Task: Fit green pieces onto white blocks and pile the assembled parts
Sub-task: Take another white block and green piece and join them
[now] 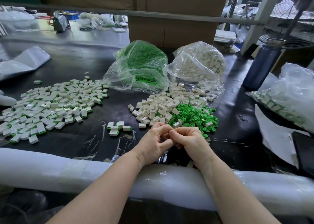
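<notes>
My left hand and my right hand meet fingertip to fingertip near the table's front edge, fingers curled tight around something small that the fingers hide. Just beyond them lies a heap of loose white blocks and, to its right, a heap of loose green pieces. A wide pile of assembled white-and-green parts covers the left of the table. A few more assembled parts lie apart, left of my hands.
A clear bag of green pieces and a clear bag of white blocks stand behind the heaps. A dark blue bottle is at right, a bag of assembled parts beside it. Cardboard boxes are behind. White foam padding lines the front edge.
</notes>
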`<state>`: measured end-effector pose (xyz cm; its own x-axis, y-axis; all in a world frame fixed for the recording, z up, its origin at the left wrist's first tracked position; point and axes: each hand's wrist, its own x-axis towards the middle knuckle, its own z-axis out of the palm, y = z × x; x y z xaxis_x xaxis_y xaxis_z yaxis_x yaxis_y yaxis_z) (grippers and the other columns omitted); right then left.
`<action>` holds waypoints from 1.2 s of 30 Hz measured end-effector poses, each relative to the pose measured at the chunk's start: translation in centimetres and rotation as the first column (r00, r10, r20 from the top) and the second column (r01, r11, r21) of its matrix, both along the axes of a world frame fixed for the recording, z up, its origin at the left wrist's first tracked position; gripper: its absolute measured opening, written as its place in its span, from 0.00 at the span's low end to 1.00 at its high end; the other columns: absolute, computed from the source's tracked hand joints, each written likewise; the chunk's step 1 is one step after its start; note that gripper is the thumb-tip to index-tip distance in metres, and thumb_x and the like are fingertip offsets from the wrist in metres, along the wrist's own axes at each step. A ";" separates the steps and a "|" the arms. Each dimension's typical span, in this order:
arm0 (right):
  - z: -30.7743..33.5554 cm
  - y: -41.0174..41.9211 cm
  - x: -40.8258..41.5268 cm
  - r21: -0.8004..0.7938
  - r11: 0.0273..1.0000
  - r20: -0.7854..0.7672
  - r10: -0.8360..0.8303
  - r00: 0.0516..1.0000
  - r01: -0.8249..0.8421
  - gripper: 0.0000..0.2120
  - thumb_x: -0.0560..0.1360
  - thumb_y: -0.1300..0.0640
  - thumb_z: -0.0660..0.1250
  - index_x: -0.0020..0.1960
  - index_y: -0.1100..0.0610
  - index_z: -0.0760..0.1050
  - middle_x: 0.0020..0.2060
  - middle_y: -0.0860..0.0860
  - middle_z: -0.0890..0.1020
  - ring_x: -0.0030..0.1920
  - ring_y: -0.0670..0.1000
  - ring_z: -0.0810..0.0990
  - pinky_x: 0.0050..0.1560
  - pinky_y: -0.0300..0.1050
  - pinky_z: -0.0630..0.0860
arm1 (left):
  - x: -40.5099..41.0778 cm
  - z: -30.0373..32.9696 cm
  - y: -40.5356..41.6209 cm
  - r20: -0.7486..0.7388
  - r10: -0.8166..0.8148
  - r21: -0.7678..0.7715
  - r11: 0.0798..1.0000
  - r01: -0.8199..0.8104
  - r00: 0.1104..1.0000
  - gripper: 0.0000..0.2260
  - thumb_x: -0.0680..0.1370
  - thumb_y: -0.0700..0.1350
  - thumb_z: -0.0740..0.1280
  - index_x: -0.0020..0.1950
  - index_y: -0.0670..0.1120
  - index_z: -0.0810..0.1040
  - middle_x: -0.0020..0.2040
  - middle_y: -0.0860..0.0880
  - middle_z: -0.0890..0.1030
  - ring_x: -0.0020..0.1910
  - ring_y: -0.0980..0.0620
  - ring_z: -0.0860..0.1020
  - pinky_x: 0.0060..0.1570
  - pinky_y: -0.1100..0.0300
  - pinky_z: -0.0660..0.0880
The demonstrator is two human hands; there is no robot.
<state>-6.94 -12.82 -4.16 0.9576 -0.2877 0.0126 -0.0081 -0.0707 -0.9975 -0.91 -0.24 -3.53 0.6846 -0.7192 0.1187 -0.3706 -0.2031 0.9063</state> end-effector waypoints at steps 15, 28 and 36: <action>-0.3 -0.2 0.1 0.037 0.999 0.017 -0.009 1.000 0.008 0.08 0.73 0.64 0.68 0.39 0.69 0.80 0.30 0.59 0.74 0.26 0.45 0.68 0.28 0.34 0.66 | 0.2 -0.3 0.0 0.005 -0.021 0.016 1.000 0.021 1.000 0.05 0.75 0.36 0.66 0.47 0.44 0.78 0.47 0.53 0.69 0.43 0.52 0.71 0.52 0.58 0.73; -0.3 -0.2 0.1 0.045 0.999 0.019 0.029 0.999 -0.030 0.08 0.74 0.62 0.67 0.40 0.64 0.82 0.29 0.56 0.77 0.28 0.44 0.72 0.30 0.33 0.70 | 0.0 0.1 0.1 0.026 -0.013 0.005 1.000 0.013 1.000 0.05 0.75 0.34 0.64 0.49 0.40 0.77 0.46 0.52 0.69 0.42 0.53 0.71 0.47 0.67 0.71; -0.4 -0.3 0.2 0.038 0.999 0.021 0.008 1.000 -0.008 0.10 0.73 0.63 0.67 0.41 0.71 0.79 0.31 0.60 0.73 0.27 0.47 0.67 0.28 0.36 0.65 | -0.2 0.3 0.1 0.025 -0.017 0.001 1.000 0.017 1.000 0.05 0.75 0.34 0.64 0.48 0.41 0.78 0.45 0.52 0.68 0.42 0.53 0.70 0.46 0.70 0.70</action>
<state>-6.77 -13.12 -4.57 0.9596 -0.2806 0.0219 0.0133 -0.0327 -0.9994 -1.13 -0.14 -3.21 0.6694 -0.7305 0.1349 -0.3965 -0.1978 0.8965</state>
